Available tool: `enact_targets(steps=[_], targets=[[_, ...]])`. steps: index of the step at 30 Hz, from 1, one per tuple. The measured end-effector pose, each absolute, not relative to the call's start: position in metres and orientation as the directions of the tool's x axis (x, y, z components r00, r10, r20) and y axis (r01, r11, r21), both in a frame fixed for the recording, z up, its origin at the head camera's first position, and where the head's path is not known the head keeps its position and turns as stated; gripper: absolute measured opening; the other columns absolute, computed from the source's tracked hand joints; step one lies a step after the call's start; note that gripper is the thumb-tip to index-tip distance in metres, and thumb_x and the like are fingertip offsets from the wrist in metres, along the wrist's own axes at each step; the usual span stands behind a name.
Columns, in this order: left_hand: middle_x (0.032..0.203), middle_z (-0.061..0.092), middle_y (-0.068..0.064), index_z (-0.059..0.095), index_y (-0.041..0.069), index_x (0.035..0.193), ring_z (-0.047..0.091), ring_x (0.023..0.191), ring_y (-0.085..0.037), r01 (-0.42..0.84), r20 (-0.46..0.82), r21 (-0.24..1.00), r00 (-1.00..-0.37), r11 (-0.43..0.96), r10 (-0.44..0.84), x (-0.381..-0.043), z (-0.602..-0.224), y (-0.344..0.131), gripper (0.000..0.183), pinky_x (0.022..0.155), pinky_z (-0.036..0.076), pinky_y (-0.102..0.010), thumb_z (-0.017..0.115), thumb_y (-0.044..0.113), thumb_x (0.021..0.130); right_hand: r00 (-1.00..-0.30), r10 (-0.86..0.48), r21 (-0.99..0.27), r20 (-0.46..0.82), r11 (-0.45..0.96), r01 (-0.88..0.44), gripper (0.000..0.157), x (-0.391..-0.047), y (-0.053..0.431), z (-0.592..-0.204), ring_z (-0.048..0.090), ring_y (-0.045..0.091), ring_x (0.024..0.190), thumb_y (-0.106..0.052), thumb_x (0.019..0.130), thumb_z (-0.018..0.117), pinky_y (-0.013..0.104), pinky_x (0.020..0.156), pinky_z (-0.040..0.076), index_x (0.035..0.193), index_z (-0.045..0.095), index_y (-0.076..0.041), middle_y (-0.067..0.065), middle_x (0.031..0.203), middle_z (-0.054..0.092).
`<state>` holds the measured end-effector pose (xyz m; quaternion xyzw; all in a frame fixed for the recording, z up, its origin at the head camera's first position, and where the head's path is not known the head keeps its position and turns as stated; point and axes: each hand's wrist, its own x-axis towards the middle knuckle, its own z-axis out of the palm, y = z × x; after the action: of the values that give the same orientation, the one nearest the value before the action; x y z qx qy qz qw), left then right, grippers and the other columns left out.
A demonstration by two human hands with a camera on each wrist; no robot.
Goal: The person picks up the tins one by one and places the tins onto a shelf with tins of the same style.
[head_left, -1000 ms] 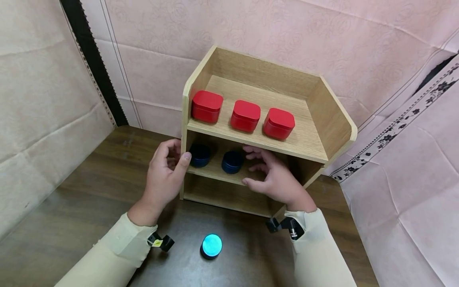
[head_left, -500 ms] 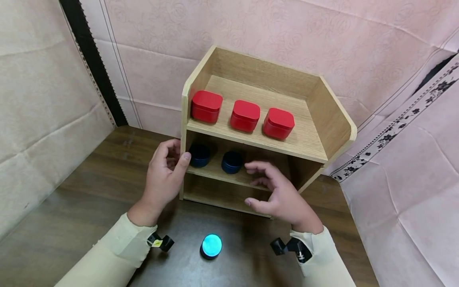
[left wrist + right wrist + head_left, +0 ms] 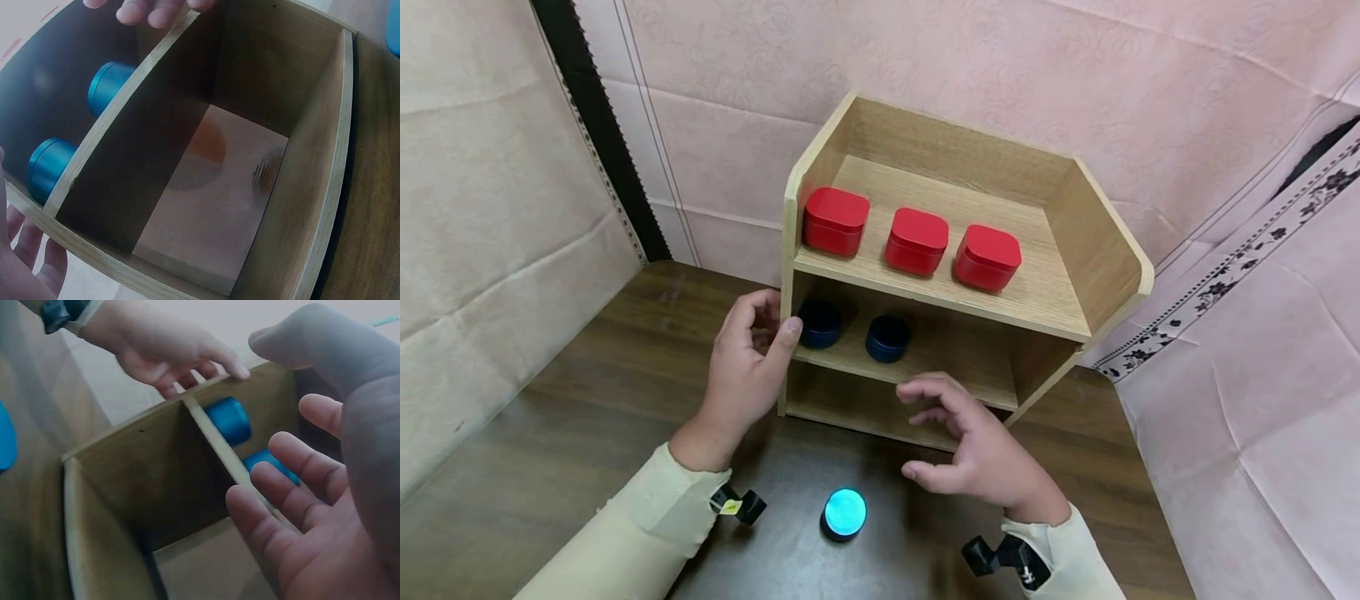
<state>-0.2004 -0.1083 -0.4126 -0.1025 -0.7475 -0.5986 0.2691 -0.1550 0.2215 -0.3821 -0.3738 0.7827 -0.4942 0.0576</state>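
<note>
My left hand (image 3: pixel 747 358) holds the left side panel of a small wooden shelf (image 3: pixel 970 312), thumb at the front edge and fingers along the outside. My right hand (image 3: pixel 973 446), holding nothing, hovers in front of the lower shelf with thumb and fingers spread apart. Two round blue tins stand on the middle shelf: one (image 3: pixel 820 325) by the left panel, near my left thumb, the other (image 3: pixel 887 339) further right. A third round tin (image 3: pixel 844 514), its lid shining cyan, stands on the table between my forearms.
Three red rounded boxes, a left one (image 3: pixel 836 221), a middle one (image 3: pixel 917 242) and a right one (image 3: pixel 987 257), stand in a row on the top shelf. The dark wooden table (image 3: pixel 617 400) lies under the shelf. Pink cloth (image 3: pixel 970 67) hangs behind and at both sides.
My right hand has come out of the middle shelf and moved down toward the front, fingers still parted. The left hand stays on the side panel; the tins and boxes have not moved.
</note>
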Motion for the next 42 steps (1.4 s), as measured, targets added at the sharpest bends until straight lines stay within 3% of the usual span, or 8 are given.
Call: enact_targets(steps=[6, 11, 17, 24, 29, 34, 42], targets=[[0.120, 0.061, -0.008, 0.061, 0.007, 0.141, 0.061, 0.105, -0.018, 0.479, 0.530, 0.837, -0.830, 0.263, -0.174, -0.201, -0.413, -0.109, 0.038, 0.089, 0.055, -0.024, 0.072, 0.027, 0.110, -0.687, -0.687, -0.831, 0.237, 0.222, -0.509, 0.079, -0.150, 0.215, -0.403, 0.066, 0.026, 0.135, -0.012, 0.089, 0.096, 0.042, 0.113, 0.061, 0.156, 0.055, -0.019, 0.007, 0.157, 0.059], [0.119, 0.061, -0.008, 0.062, 0.007, 0.141, 0.061, 0.104, -0.019, 0.484, 0.533, 0.836, -0.828, 0.258, -0.176, -0.201, -0.412, -0.108, 0.038, 0.089, 0.055, -0.023, 0.072, 0.027, 0.110, -0.665, -0.714, -0.835, 0.219, 0.215, -0.506, 0.077, -0.148, 0.210, -0.421, 0.064, 0.022, 0.139, -0.015, 0.091, 0.095, 0.043, 0.113, 0.061, 0.157, 0.055, -0.012, 0.004, 0.156, 0.059], [0.119, 0.061, -0.008, 0.062, 0.006, 0.141, 0.061, 0.105, -0.018, 0.482, 0.531, 0.838, -0.829, 0.254, -0.178, -0.200, -0.412, -0.107, 0.039, 0.089, 0.055, -0.025, 0.072, 0.027, 0.110, -0.647, -0.739, -0.841, 0.186, 0.221, -0.494, 0.078, -0.146, 0.206, -0.437, 0.062, 0.022, 0.141, -0.012, 0.090, 0.095, 0.043, 0.112, 0.061, 0.157, 0.055, -0.019, 0.005, 0.156, 0.059], [0.120, 0.061, -0.008, 0.061, 0.007, 0.142, 0.060, 0.106, -0.018, 0.484, 0.533, 0.837, -0.828, 0.256, -0.175, -0.201, -0.413, -0.108, 0.039, 0.091, 0.054, -0.026, 0.071, 0.028, 0.111, -0.629, -0.762, -0.867, 0.156, 0.199, -0.456, 0.078, -0.144, 0.203, -0.451, 0.060, 0.034, 0.145, -0.012, 0.092, 0.094, 0.044, 0.115, 0.059, 0.158, 0.054, -0.011, 0.010, 0.158, 0.059], [0.121, 0.062, -0.009, 0.062, 0.006, 0.142, 0.060, 0.107, -0.017, 0.484, 0.533, 0.837, -0.827, 0.255, -0.179, -0.200, -0.412, -0.108, 0.039, 0.091, 0.054, -0.025, 0.072, 0.027, 0.110, -0.628, -0.766, -0.879, 0.138, 0.198, -0.434, 0.077, -0.142, 0.200, -0.460, 0.059, 0.038, 0.146, -0.017, 0.093, 0.094, 0.044, 0.117, 0.058, 0.159, 0.054, -0.016, 0.018, 0.160, 0.059], [0.121, 0.062, -0.009, 0.062, 0.006, 0.142, 0.060, 0.106, -0.018, 0.477, 0.526, 0.840, -0.833, 0.258, -0.172, -0.198, -0.413, -0.108, 0.039, 0.091, 0.054, -0.025, 0.072, 0.027, 0.110, -0.643, -0.759, -0.890, 0.100, 0.221, -0.399, 0.080, -0.140, 0.199, -0.467, 0.058, 0.040, 0.147, -0.019, 0.092, 0.095, 0.040, 0.118, 0.057, 0.160, 0.054, -0.020, 0.016, 0.162, 0.058], [0.120, 0.062, -0.008, 0.062, 0.008, 0.141, 0.060, 0.105, -0.018, 0.478, 0.526, 0.840, -0.834, 0.257, -0.167, -0.200, -0.413, -0.108, 0.038, 0.089, 0.054, -0.023, 0.071, 0.028, 0.111, -0.623, -0.771, -0.873, 0.135, 0.204, -0.442, 0.080, -0.143, 0.199, -0.481, 0.059, 0.041, 0.145, -0.020, 0.093, 0.095, 0.039, 0.116, 0.058, 0.161, 0.053, -0.017, 0.019, 0.161, 0.058]])
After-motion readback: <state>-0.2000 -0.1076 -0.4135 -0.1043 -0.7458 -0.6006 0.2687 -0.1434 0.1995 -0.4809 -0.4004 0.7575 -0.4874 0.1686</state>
